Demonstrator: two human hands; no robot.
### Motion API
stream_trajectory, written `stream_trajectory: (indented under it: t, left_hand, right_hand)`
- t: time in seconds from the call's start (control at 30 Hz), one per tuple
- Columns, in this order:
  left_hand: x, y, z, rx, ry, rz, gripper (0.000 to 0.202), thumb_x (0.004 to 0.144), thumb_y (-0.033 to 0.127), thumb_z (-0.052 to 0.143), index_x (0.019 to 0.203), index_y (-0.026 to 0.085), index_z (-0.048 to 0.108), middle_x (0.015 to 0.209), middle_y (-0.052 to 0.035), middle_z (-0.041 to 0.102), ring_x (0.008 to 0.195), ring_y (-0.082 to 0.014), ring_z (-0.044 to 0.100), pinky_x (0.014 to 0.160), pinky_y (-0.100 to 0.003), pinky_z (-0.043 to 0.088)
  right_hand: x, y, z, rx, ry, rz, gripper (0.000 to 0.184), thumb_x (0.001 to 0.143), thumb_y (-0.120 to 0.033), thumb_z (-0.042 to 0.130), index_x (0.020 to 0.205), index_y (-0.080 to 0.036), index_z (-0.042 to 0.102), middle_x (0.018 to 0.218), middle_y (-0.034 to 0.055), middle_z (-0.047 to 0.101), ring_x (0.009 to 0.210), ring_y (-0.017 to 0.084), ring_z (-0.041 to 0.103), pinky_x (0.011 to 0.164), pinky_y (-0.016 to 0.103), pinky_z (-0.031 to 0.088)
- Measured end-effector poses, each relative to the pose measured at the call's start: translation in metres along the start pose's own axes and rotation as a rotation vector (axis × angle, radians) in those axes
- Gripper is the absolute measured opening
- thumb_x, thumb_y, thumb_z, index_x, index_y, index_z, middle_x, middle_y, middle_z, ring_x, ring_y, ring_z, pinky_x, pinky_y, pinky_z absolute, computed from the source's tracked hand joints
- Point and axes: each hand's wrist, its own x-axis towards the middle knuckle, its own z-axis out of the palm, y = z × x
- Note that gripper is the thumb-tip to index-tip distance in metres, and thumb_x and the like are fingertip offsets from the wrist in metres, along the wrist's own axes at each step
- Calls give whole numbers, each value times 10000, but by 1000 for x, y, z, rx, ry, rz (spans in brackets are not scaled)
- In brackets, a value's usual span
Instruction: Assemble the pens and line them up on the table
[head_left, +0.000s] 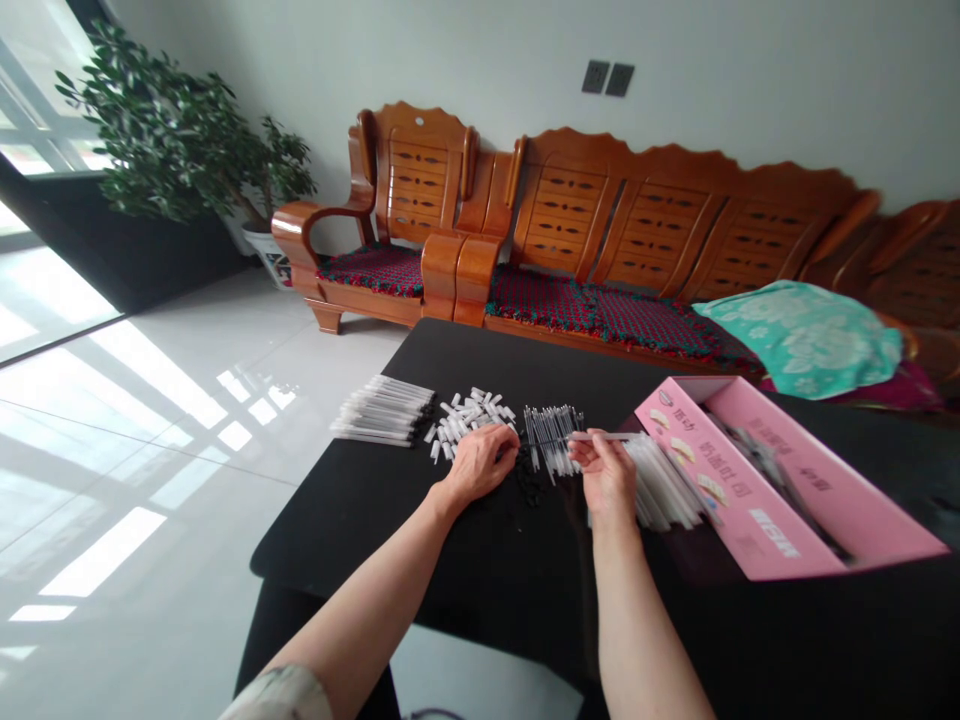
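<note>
My right hand (pixel 606 468) is closed in a pinch around a slim white pen barrel (pixel 619 436), held nearly level. A thin dark rod, apparently a refill (pixel 546 441), runs from the barrel towards my left hand (pixel 484 462). The left fingers are curled together at its far end, and their tips are partly hidden. Short white tubes (pixel 457 420) lie in a heap beyond the left hand. Between the hands are a bundle of thin refills (pixel 559 415) and small black pieces (pixel 531 485). More white barrels (pixel 664 485) lie beside my right hand.
White sticks with dark ends (pixel 382 410) lie in a row at the left of the black table (pixel 360 540). An open pink box (pixel 735 490) stands on the right. Beyond are a wooden sofa (pixel 577 210), a turquoise cloth (pixel 810 335) and a potted plant (pixel 187 140).
</note>
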Motion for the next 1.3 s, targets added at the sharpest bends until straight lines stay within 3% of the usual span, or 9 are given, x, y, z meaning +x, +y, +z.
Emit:
stream_trajectory:
  t: [0.63,0.77,0.87,0.97,1.13,1.3]
  left_hand:
    - [-2,2,4,-72,42,-44,112,882,208,532,854,199,640,829,-24,635,751,-144,571,710,-239,437]
    - [-3,5,6,-160,40,-24,111,882,218,555,868,189,661,816,-16,628,700,-125,547,681,-230,429]
    - [-2,6,10,-279,20,-59,101,857,237,608,900,178,678,763,-5,623,649,-112,531,651,-225,423]
    - [-2,6,11,-529,-50,-128,215,816,323,687,946,153,678,754,-14,635,644,-113,545,633,-224,425]
    - [0,6,6,-1106,-191,-188,484,758,394,755,1148,133,632,1046,-114,668,893,-195,622,744,-269,480]
    - [1,4,2,-1257,-198,-183,421,836,392,678,1156,120,652,1082,-146,671,908,-211,633,767,-293,489]
  right_hand:
    - [-4,0,4,-26,-56,51,229,710,-289,772,835,-136,656,715,82,753,579,189,719,505,261,584]
    - [-9,1,8,-58,-98,114,234,693,-288,793,818,-131,673,669,67,740,536,179,704,478,249,580]
    - [-12,2,12,-83,-169,216,249,681,-292,808,824,-131,684,637,56,729,496,179,691,443,249,577]
    - [-13,2,13,-51,-204,289,254,668,-297,821,815,-136,689,644,61,737,482,178,689,422,238,575]
    - [-8,5,6,41,-168,314,228,679,-276,816,821,-130,714,674,78,753,517,182,708,450,228,590]
    - [-6,7,3,88,-187,317,170,715,-255,794,819,-138,729,690,69,760,526,162,708,468,211,591]
